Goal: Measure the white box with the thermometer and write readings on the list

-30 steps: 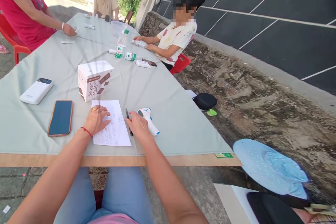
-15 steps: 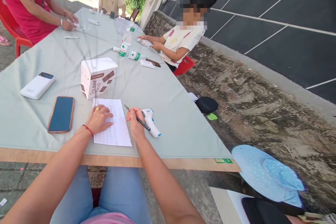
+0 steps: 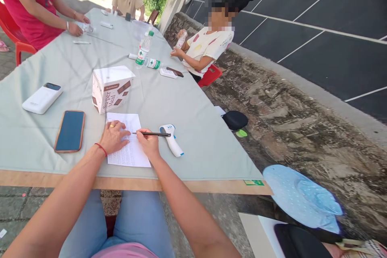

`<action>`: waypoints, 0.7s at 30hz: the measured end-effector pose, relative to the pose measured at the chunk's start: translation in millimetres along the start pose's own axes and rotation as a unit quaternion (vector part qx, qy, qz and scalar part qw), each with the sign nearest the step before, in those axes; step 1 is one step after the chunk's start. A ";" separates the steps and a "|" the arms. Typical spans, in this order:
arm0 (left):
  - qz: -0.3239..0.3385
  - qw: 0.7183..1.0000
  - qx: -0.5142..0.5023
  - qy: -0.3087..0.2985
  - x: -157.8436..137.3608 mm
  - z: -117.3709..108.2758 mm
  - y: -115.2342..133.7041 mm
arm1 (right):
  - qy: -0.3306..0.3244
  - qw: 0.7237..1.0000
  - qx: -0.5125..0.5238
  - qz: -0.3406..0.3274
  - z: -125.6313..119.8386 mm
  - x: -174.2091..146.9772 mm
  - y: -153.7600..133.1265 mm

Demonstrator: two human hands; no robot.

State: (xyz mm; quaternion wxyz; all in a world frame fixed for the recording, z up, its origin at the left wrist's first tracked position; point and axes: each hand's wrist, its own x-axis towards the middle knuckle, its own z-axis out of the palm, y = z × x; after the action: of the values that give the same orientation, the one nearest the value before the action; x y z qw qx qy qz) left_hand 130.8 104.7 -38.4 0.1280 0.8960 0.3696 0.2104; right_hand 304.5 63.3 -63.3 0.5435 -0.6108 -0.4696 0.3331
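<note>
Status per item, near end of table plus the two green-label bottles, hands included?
Left hand: resting on paper
Right hand: gripping pen
Pen: tip over paper
Paper: flat, bearing text
Phone: face up, screen dark
White device: lying flat
Thermometer gun: lying, unheld
Box: upright
Green-capped bottle: upright, capped
Other bottle: on its side

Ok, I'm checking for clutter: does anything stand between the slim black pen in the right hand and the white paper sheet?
Nothing visible stands between the slim black pen and the white paper sheet, though contact is unclear. The left hand, resting on the sheet, lies just left of the pen's tip.
</note>
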 end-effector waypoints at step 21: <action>-0.006 0.999 0.028 -0.031 0.9 -2.4 1.4 | 0.001 0.999 -0.046 0.001 3.4 -0.2 -5.4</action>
State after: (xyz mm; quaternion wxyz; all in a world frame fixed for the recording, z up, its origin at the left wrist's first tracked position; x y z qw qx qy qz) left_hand 131.0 104.5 -35.5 0.1152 0.9031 0.3768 0.1708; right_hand 300.2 64.1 -58.8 0.5149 -0.6356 -0.4837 0.3112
